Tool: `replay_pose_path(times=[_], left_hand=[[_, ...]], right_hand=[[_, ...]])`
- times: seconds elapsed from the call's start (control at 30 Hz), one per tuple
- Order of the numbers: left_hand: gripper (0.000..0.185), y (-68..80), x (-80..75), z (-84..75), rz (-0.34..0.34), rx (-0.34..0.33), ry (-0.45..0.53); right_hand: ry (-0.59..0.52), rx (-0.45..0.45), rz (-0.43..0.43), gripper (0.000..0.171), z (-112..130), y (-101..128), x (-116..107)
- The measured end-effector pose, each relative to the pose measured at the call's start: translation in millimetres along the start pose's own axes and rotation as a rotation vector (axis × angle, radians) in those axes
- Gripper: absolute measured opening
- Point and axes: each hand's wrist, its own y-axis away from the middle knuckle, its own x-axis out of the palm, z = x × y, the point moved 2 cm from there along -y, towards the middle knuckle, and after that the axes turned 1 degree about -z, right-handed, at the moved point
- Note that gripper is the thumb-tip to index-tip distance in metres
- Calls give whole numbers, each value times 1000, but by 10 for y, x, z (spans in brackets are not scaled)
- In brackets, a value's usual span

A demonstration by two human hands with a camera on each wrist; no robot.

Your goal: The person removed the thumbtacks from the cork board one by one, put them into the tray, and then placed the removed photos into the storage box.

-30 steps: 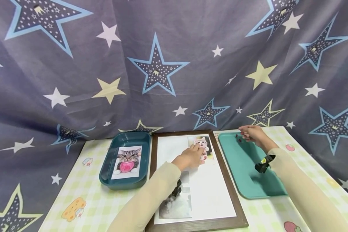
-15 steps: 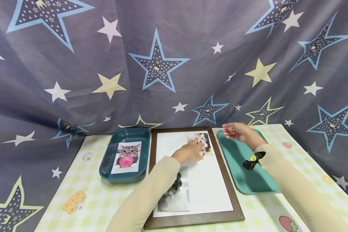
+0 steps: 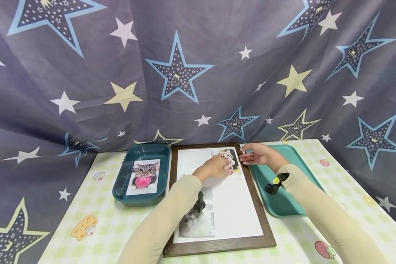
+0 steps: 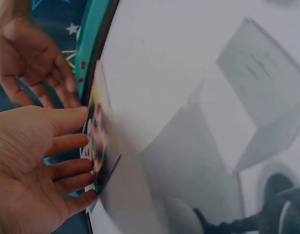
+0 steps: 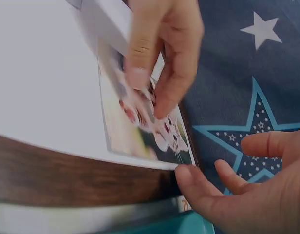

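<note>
Star-printed grey fabric hangs behind a counter (image 3: 95,216) covered in a pale checked cloth, and on it lies a dark wooden picture frame (image 3: 257,216) with a white backing sheet. At the frame's far right corner the left hand (image 3: 214,169) presses straight fingers (image 5: 140,53) flat on a kitten photo (image 3: 230,158), holding it against the white sheet; nothing is curled around it. The right hand (image 3: 259,154) sits just beside that same corner, fingers relaxed and extended, its thumb tip (image 5: 185,174) touching the corner of the photo where it meets the frame's wooden edge; whether a small pale piece is pinched at its fingertips cannot be told. Just right of the frame lies a flat teal tray (image 3: 301,161), under the right forearm, with a few tiny red bits (image 4: 82,72) on it in the left wrist view. Near the frame's close edge another photo (image 3: 198,223) lies on the white sheet, blurred. Left of the frame stands a deep teal tray (image 3: 125,183) holding a tabby cat photo (image 3: 143,176) with a pink ball.
</note>
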Motion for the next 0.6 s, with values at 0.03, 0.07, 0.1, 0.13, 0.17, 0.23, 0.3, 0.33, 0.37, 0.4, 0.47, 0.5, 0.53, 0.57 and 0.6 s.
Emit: replay_pose_path(times=[0.03, 0.07, 0.1, 0.13, 0.17, 0.23, 0.3, 0.33, 0.37, 0.4, 0.47, 0.5, 0.53, 0.57, 0.6], left_hand=[[41, -10, -23, 3, -30, 8, 56], [39, -24, -46, 10, -63, 7, 121], [37, -29, -69, 13, -96, 0, 192], [36, -31, -92, 16, -131, -19, 265], [35, -31, -113, 20, -164, -50, 338], [36, -24, -142, 38, -219, -142, 504], [39, -8, -161, 68, -232, -262, 710], [40, -2, -172, 82, -234, -319, 815], [42, 3, -183, 97, -232, -372, 916], [43, 6, -192, 113, -229, -417, 1006], [45, 15, -213, 142, -218, -482, 1116], [45, 21, -225, 152, -219, -500, 1141], [45, 27, -235, 163, -220, -509, 1155], [46, 28, -241, 175, -222, -513, 1154], [47, 31, -249, 182, -221, -511, 1147]], right_hand=[[-5, -2, 0, 58, 5, -9, 15], [-11, -3, -5, 60, 10, -17, 28], [-19, -1, -7, 62, 13, -21, 41], [-21, 2, -9, 64, 16, -21, 55], [-20, 7, -7, 66, 16, -16, 67], [-27, 24, -8, 70, 8, -12, 94], [-27, 35, -2, 73, 3, -5, 120], [-25, 36, 0, 74, 4, 2, 128], [-28, 37, -1, 74, 7, 7, 134], [-32, 37, -3, 75, 13, 10, 138], [-30, 32, -1, 76, 38, 25, 145], [-31, 32, -2, 76, 53, 29, 148], [-31, 33, -3, 76, 66, 33, 151], [-28, 32, -3, 76, 81, 38, 157], [-26, 30, 0, 76, 97, 42, 164]])
